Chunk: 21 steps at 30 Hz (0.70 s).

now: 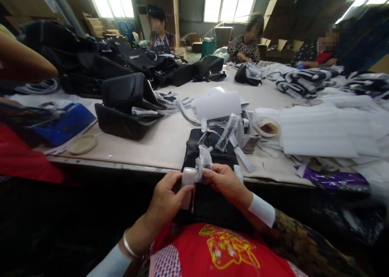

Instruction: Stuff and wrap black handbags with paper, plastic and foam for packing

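Note:
A black leather bag (209, 196) with a gold zipper lies in front of me, partly on the table edge and partly against my red apron. Above it, my left hand (167, 196) pinches a small white foam strip (188, 177) between thumb and fingers. My right hand (225, 183) is closed on a crumpled piece of clear plastic wrap (203, 161), right beside the foam. More plastic film (227, 133) covers a strap at the bag's far end. What hardware lies under the wrap is hidden.
Black bags (127, 102) stand left of centre, with a larger pile behind. A tape roll (267, 127) and stacked white foam sheets (319, 131) lie to the right. A blue tray (63, 123) sits at left near a co-worker's arm (24, 58). Several people work across the table.

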Tool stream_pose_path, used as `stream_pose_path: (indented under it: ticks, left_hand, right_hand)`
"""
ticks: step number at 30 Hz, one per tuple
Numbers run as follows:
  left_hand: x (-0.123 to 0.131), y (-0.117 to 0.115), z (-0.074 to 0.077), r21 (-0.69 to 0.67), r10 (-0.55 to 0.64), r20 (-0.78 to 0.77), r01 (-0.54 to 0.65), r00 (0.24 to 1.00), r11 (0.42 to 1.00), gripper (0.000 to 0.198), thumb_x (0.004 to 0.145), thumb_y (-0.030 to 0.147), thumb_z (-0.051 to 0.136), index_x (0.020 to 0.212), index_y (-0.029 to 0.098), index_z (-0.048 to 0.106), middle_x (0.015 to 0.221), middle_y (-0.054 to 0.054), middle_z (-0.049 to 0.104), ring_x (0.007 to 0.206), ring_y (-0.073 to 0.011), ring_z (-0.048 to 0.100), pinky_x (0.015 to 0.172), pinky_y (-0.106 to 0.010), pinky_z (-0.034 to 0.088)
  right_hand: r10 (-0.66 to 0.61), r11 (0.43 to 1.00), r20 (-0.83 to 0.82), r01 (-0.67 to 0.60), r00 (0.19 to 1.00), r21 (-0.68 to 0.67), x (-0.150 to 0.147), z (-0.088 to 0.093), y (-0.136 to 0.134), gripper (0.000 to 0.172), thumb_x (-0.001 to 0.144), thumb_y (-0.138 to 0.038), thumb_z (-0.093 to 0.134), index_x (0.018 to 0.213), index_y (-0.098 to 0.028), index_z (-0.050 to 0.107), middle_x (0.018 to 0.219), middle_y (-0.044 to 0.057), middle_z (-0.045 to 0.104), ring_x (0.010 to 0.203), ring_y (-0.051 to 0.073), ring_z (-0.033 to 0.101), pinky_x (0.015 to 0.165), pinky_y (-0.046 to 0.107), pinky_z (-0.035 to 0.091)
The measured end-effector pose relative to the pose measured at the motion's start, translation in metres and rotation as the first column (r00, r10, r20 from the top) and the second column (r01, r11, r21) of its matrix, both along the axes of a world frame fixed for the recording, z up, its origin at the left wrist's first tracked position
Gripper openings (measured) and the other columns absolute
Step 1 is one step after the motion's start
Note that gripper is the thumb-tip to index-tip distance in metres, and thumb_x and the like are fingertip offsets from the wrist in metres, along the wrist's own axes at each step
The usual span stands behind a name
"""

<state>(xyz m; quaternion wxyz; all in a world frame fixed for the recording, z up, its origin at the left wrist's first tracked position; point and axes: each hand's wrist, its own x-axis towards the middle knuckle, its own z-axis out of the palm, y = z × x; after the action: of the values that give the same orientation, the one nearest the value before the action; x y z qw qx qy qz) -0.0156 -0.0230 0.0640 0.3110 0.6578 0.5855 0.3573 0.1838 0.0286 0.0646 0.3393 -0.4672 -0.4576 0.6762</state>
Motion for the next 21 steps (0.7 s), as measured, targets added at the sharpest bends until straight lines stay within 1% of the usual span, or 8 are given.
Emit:
stream_pose_path:
  ticks: [3, 6, 8, 10, 13, 15, 18, 21]
  left_hand:
    - [0.003, -0.01, 0.008, -0.074, -0.213, 0.075, 0.219, 0.974, 0.973, 0.018, 0.088, 0.029, 0.064, 0.105, 0.023, 0.068, 0.097, -0.004, 0.068, 0.09, -0.0199, 0.063, 0.083, -0.032, 0.051]
    - [0.001, -0.011, 0.012, -0.107, -0.257, 0.1, 0.267, 0.961, 0.958, 0.02, 0.089, 0.024, 0.06, 0.108, 0.023, 0.068, 0.099, -0.004, 0.068, 0.092, -0.0205, 0.063, 0.086, -0.033, 0.051]
    - [-0.002, -0.01, 0.014, -0.123, -0.226, 0.147, 0.244, 0.963, 0.962, 0.022, 0.09, 0.024, 0.058, 0.109, 0.022, 0.068, 0.101, -0.005, 0.07, 0.094, -0.021, 0.064, 0.088, -0.034, 0.052]
    - [-0.005, -0.009, 0.015, -0.144, -0.134, 0.216, 0.167, 0.967, 0.975, 0.023, 0.089, 0.024, 0.058, 0.109, 0.021, 0.069, 0.104, -0.005, 0.071, 0.097, -0.022, 0.065, 0.09, -0.035, 0.052]
    - [-0.005, -0.011, 0.017, -0.186, 0.026, 0.322, 0.036, 0.946, 0.982, 0.024, 0.088, 0.025, 0.061, 0.11, 0.019, 0.07, 0.106, -0.005, 0.073, 0.099, -0.0229, 0.067, 0.09, -0.034, 0.053]
    - [-0.002, -0.014, 0.02, -0.206, 0.081, 0.368, -0.003, 0.926, 0.979, 0.025, 0.087, 0.027, 0.063, 0.109, 0.019, 0.071, 0.107, -0.005, 0.073, 0.099, -0.023, 0.067, 0.09, -0.033, 0.054]
    - [0.003, -0.017, 0.027, -0.212, 0.107, 0.406, -0.02, 0.907, 0.977, 0.024, 0.087, 0.027, 0.063, 0.107, 0.02, 0.072, 0.105, -0.004, 0.074, 0.098, -0.0224, 0.068, 0.089, -0.033, 0.054]
    - [0.006, -0.016, 0.03, -0.163, 0.064, 0.36, -0.004, 0.931, 0.987, 0.022, 0.085, 0.025, 0.063, 0.104, 0.02, 0.074, 0.103, -0.005, 0.072, 0.097, -0.0216, 0.066, 0.089, -0.033, 0.053]
  right_hand:
    - [0.026, 0.998, 0.054, -0.029, 0.998, 0.061, 0.001, -0.001, -0.002, 0.044, 0.075, -0.056, 0.072, 0.069, -0.013, 0.063, 0.056, -0.002, 0.051, 0.049, 0.007, 0.035, 0.045, 0.023, 0.023]
    - [0.052, 0.995, 0.076, -0.059, 0.996, 0.082, 0.0, 0.0, -0.005, 0.041, 0.077, -0.053, 0.071, 0.07, -0.014, 0.064, 0.057, -0.003, 0.05, 0.052, 0.008, 0.036, 0.047, 0.023, 0.024]
    - [0.071, 0.995, 0.063, -0.075, 0.996, 0.062, -0.003, 0.001, -0.008, 0.038, 0.077, -0.052, 0.071, 0.071, -0.014, 0.064, 0.055, -0.004, 0.047, 0.05, 0.007, 0.033, 0.046, 0.023, 0.022]
    - [0.093, 0.995, 0.039, -0.094, 0.995, 0.04, -0.006, 0.001, -0.01, 0.037, 0.077, -0.05, 0.07, 0.073, -0.014, 0.064, 0.055, -0.005, 0.045, 0.049, 0.007, 0.031, 0.046, 0.022, 0.021]
    - [0.11, 0.993, 0.054, -0.112, 0.993, 0.044, -0.013, 0.002, -0.012, 0.035, 0.076, -0.048, 0.07, 0.074, -0.013, 0.065, 0.057, -0.003, 0.05, 0.05, 0.007, 0.034, 0.046, 0.023, 0.023]
    - [0.116, 0.991, 0.081, -0.12, 0.99, 0.051, -0.018, 0.004, -0.012, 0.034, 0.076, -0.046, 0.069, 0.073, -0.013, 0.066, 0.058, -0.002, 0.052, 0.051, 0.008, 0.036, 0.047, 0.023, 0.024]
    - [0.129, 0.991, 0.103, -0.132, 0.986, 0.025, -0.022, 0.009, -0.014, 0.031, 0.076, -0.043, 0.069, 0.068, -0.014, 0.063, 0.056, -0.002, 0.051, 0.049, 0.008, 0.036, 0.047, 0.024, 0.023]
    - [0.167, 0.985, 0.098, -0.162, 0.981, -0.055, -0.023, 0.015, -0.016, 0.03, 0.075, -0.041, 0.07, 0.063, -0.014, 0.061, 0.052, -0.003, 0.049, 0.046, 0.007, 0.034, 0.045, 0.024, 0.021]
